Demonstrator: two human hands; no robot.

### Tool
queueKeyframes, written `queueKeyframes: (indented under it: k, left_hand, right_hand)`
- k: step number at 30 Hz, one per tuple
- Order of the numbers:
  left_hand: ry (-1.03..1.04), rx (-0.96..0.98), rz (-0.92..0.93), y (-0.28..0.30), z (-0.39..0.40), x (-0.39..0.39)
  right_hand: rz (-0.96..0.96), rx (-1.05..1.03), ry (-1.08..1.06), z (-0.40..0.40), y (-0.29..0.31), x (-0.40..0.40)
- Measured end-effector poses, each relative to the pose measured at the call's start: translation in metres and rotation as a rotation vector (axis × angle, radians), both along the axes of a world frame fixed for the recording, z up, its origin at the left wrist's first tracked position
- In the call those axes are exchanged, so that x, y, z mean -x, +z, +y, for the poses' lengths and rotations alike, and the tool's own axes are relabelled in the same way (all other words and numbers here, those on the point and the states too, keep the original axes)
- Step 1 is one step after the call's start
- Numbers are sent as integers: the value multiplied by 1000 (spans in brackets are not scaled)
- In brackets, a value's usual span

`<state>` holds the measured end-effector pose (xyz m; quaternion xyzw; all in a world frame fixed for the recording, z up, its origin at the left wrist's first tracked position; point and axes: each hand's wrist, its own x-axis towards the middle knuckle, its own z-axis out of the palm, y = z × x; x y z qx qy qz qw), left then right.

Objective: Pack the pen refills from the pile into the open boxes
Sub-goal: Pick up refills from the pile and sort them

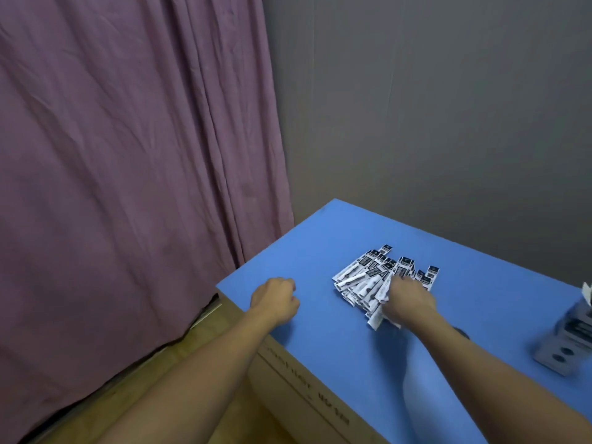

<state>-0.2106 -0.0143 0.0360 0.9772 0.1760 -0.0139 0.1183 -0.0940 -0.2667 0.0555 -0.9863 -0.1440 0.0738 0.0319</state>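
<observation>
My right hand (410,299) lies on the near edge of the pile (382,280), right of centre in the frame, fingers curled into the refills and gripping a few. Their long axes run from lower left to upper right. The box (568,344) sits at the right edge (partly cut off), with bare blue table (336,238) between. My left hand (277,299) rests fisted, holding nothing, left of the pile.

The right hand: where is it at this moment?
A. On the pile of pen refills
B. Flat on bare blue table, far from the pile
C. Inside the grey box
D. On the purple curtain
A. The right hand lies on the pile of pen refills, fingers curled among the packets; the grey box stands apart.
</observation>
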Motion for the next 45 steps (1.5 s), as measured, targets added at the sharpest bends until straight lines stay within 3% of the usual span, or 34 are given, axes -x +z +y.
queueKeyframes:
  k: [17,24,36,45]
  left_hand:
    - [-136,111,48,-5,-11,-141]
    - [-103,263,58,-8,-40,-196]
    - [-71,115,191,-27,-29,-222]
    - [9,291,220,-25,-10,-224]
  right_hand:
    - [-53,-34,-185,12,13,-85]
    - [-77,-116,-202,15,17,-114]
    - [-72,-179,-202,26,14,-132]
    - [-77,-187,-213,42,16,-134]
